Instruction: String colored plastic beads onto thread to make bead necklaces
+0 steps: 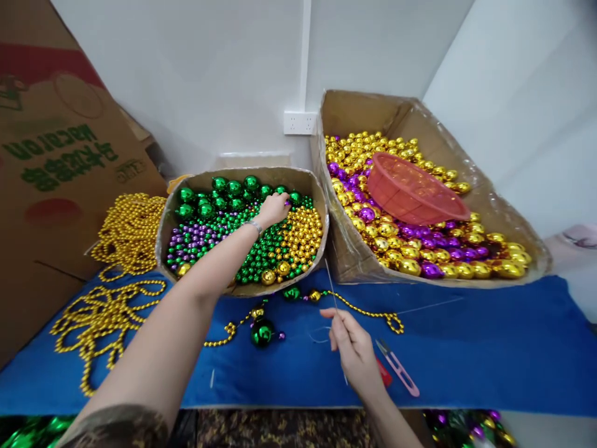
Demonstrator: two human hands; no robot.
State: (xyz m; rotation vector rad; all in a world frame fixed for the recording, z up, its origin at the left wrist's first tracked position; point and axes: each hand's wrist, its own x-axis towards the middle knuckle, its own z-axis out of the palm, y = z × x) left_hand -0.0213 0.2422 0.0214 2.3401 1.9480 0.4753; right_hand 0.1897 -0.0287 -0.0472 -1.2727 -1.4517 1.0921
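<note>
My left hand point(273, 210) reaches into a cardboard box point(163, 230) of loose green, purple and gold beads. Its fingers are drawn together over the beads, and a purple spot shows at the fingertips; what they pinch is unclear. My right hand point(353, 348) is closed over the blue cloth, pinching a long thin needle point(331, 280) that points up toward the box. A fine thread loop point(319, 336) hangs beside it. In front of the box lies a bead string with a large green bead point(262, 333) and a gold bead chain point(357, 307).
Pink-handled thread snips point(401, 371) and a red object point(384, 373) lie by my right hand. A larger box point(345, 249) of gold and purple beads holds a red basket point(415, 193). Gold bead chains point(107, 317) cover the left of the blue cloth point(466, 354), beside a tall carton point(41, 186).
</note>
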